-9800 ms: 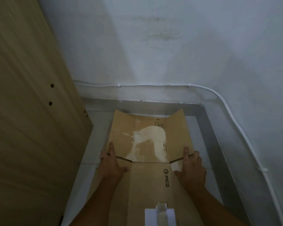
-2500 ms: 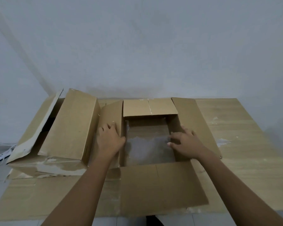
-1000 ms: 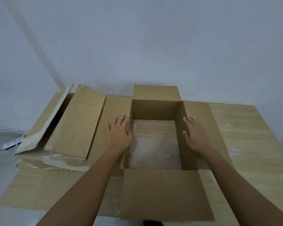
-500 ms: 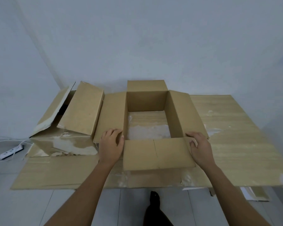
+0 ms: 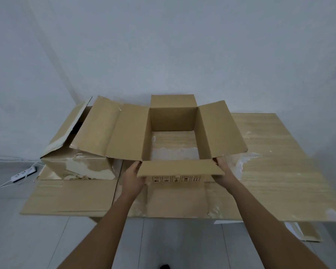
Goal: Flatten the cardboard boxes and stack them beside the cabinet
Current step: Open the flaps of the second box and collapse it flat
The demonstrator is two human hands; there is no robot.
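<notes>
The open box (image 5: 173, 121) stands in the centre of the frame on the bench (image 5: 270, 152), brown, with its four top flaps spread out and the bench showing through its bottom. It looks light, stiff in the panels but weak along the creases, so the corners are, I think, the good place to hold. The left hand (image 5: 133, 178) and the right hand (image 5: 224, 172) have their fingers clamped on its two near corners.

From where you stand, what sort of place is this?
Probably a spare indoor room, perhaps in a home: plain white walls, a tiled floor with a white power strip lying on it, and opened cardboard boxes on a wooden surface.
</notes>
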